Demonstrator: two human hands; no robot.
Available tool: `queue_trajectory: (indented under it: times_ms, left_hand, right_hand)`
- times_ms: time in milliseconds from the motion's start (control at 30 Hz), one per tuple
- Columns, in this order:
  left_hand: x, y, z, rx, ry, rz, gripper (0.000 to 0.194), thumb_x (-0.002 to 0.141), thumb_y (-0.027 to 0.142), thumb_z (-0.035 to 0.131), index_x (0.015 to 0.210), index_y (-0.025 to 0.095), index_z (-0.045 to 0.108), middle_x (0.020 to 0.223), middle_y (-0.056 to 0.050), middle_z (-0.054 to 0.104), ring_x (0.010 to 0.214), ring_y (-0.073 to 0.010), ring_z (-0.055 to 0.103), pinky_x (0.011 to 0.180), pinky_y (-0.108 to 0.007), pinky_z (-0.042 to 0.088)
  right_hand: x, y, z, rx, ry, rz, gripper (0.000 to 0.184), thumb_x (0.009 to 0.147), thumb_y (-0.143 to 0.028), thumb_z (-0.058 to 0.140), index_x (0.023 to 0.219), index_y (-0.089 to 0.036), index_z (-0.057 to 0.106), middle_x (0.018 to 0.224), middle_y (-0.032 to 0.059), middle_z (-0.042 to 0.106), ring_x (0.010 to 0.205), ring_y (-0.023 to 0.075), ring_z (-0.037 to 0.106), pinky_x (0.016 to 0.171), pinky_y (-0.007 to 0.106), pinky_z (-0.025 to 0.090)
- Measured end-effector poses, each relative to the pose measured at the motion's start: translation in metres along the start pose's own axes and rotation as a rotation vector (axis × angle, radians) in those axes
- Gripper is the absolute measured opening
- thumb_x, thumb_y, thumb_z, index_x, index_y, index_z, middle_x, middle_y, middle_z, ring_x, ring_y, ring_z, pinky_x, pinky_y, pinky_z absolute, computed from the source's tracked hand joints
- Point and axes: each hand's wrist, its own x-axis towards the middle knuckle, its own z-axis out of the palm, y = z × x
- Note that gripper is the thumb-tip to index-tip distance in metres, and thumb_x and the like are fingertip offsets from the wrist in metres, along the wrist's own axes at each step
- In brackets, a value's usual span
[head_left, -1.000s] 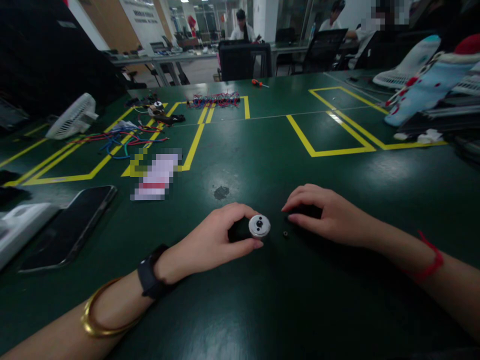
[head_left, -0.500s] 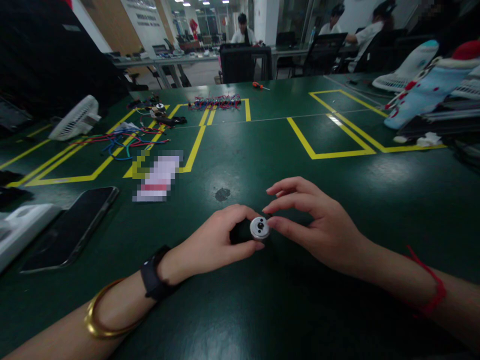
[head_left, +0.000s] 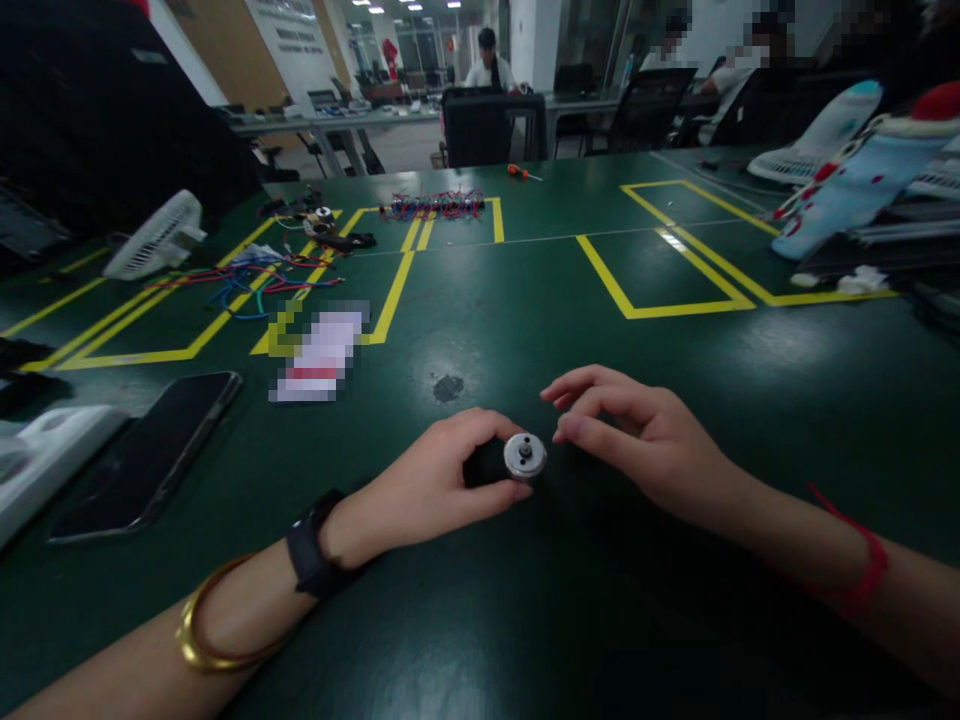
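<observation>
My left hand is closed round a small black cylinder with a round silver end face, holding it on its side on the green table. The silver face points right and has a small dark part at its centre. My right hand hovers just right of that face, fingers curled loosely and slightly apart, holding nothing that I can see. A black watch and a gold bangle sit on my left wrist, a red string on my right.
A black phone lies at the left beside a white box. Coloured wires, a white fan and yellow tape lines lie farther back. An orange screwdriver rests at the far edge. People sit at desks behind.
My right hand reached from the table to the silver face, touched its centre, then drew back a little to the right. A small dark part now sits in the face's centre. My left hand kept its grip.
</observation>
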Motion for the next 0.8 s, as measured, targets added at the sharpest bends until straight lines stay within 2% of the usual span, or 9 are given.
queue_trajectory:
  times_ms: [100,200,367,500,800]
  left_hand:
    - [0.0,-0.001,0.0,-0.022,0.0,0.002,0.027,0.083,0.027,0.068,0.107,0.02,0.059,0.106,-0.003,0.064,0.095,-0.0192,0.06,0.087,-0.031,0.046]
    - [0.0,0.0,0.0,-0.021,0.001,-0.001,0.027,0.083,0.028,0.068,0.108,0.02,0.059,0.107,-0.004,0.064,0.096,-0.0198,0.06,0.087,-0.032,0.047]
    - [-0.001,0.0,0.0,-0.02,0.002,-0.001,0.028,0.083,0.029,0.068,0.108,0.02,0.059,0.107,-0.004,0.064,0.097,-0.0197,0.06,0.087,-0.032,0.047]
    - [-0.001,-0.001,0.001,-0.03,0.007,-0.003,0.028,0.083,0.029,0.068,0.108,0.02,0.059,0.107,-0.004,0.065,0.097,-0.0204,0.06,0.087,-0.032,0.048]
    - [-0.001,-0.001,0.001,-0.024,0.002,-0.002,0.028,0.083,0.03,0.068,0.108,0.021,0.059,0.107,-0.004,0.064,0.096,-0.0193,0.06,0.086,-0.031,0.047]
  right_hand:
    - [0.003,0.014,-0.009,0.068,0.092,0.076,0.021,0.087,-0.038,0.061,0.075,-0.021,0.07,0.099,0.0037,0.066,0.094,0.0188,0.061,0.083,0.031,0.045]
    - [0.006,0.032,-0.016,0.175,0.179,0.231,0.021,0.084,-0.04,0.064,0.079,-0.021,0.07,0.08,0.0023,0.067,0.076,0.0167,0.06,0.073,0.031,0.046]
    - [0.011,0.046,-0.02,0.526,0.332,0.376,0.02,0.08,-0.039,0.068,0.074,-0.02,0.069,0.076,0.0018,0.065,0.069,0.0146,0.058,0.066,0.029,0.047]
    - [0.011,0.044,-0.022,0.59,0.347,0.407,0.018,0.08,-0.037,0.068,0.074,-0.02,0.069,0.074,0.0015,0.063,0.068,0.0142,0.057,0.065,0.028,0.047]
    - [0.01,0.042,-0.021,0.574,0.336,0.406,0.018,0.078,-0.037,0.071,0.075,-0.02,0.069,0.075,0.0015,0.065,0.069,0.014,0.058,0.067,0.028,0.048]
